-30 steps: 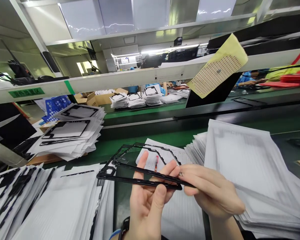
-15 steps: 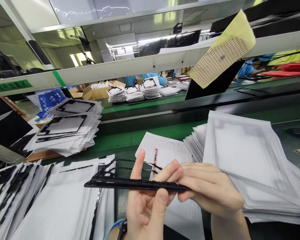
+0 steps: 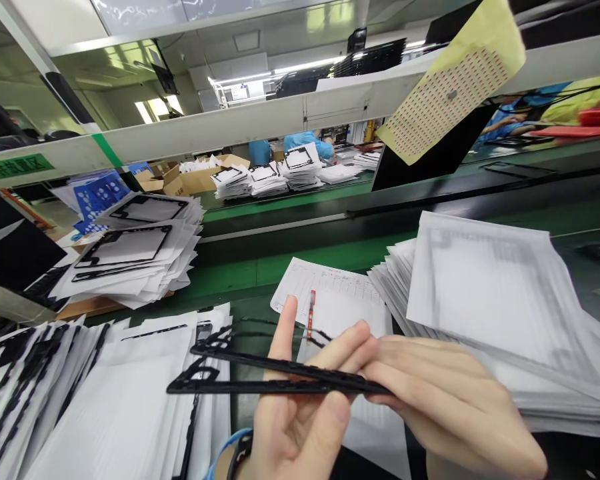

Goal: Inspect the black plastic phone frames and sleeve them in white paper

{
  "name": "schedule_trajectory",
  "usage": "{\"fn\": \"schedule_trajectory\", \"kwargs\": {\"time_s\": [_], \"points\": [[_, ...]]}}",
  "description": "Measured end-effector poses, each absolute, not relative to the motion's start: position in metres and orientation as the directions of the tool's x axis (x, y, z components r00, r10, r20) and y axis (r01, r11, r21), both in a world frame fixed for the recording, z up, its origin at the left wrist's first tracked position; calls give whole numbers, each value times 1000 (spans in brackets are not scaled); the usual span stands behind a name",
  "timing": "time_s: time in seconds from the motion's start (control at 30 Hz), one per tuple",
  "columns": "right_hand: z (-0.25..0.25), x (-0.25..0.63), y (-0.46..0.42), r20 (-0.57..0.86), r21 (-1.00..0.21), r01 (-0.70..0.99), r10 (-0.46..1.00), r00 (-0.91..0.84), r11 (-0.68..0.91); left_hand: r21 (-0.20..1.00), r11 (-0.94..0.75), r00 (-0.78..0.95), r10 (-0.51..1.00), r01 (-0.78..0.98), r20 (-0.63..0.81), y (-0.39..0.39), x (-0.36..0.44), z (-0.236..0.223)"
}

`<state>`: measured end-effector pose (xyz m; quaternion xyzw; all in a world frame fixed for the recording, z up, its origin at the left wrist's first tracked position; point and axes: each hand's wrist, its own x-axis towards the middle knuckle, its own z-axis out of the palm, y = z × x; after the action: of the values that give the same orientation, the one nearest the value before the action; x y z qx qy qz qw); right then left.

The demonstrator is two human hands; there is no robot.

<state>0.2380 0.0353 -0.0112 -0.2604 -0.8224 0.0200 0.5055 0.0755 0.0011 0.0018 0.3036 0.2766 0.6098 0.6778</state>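
Both hands (image 3: 300,427) (image 3: 445,393) pinch two black frames (image 3: 245,387), one left finger raised.

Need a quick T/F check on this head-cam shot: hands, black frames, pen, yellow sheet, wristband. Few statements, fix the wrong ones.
1. The left hand and right hand are both on the black frames. True.
2. The pen is in the right hand. False: the pen lies on white paper.
3. The left index finger points up. True.
4. The yellow sheet lies under the left hand. False: the yellow sheet hangs at the rail.
5. The black band is on the right wrist. False: the black band is on the left wrist.
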Motion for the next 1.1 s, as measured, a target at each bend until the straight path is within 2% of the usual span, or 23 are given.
{"fn": "schedule_trajectory", "kwargs": {"time_s": [0.23, 0.43, 0.57, 0.7, 0.9, 1.1], "points": [[-13, 241, 43, 833, -222, 361, 369, -413, 906, 718, 148, 136, 988, -680, -75, 9, 50, 11], [-16, 238, 32, 797, -384, 401, 518, -311, 832, 718, 176, 175, 982, -673, -77, 7, 53, 13], [-13, 245, 33, 769, -314, 353, 454, -450, 881, 709, 179, 188, 980, -682, -68, 8, 54, 15], [-8, 253, 34, 703, -330, 360, 481, -523, 873, 721, 204, 203, 975, -662, -89, 7, 54, 15], [-7, 258, 32, 639, -381, 320, 497, -587, 868, 731, 220, 271, 961, -646, -50, 6, 48, 14], [-6, 261, 29, 606, -420, 300, 511, -610, 856, 741, 256, 485, 868, -621, 106, 12, 39, 10]]}}
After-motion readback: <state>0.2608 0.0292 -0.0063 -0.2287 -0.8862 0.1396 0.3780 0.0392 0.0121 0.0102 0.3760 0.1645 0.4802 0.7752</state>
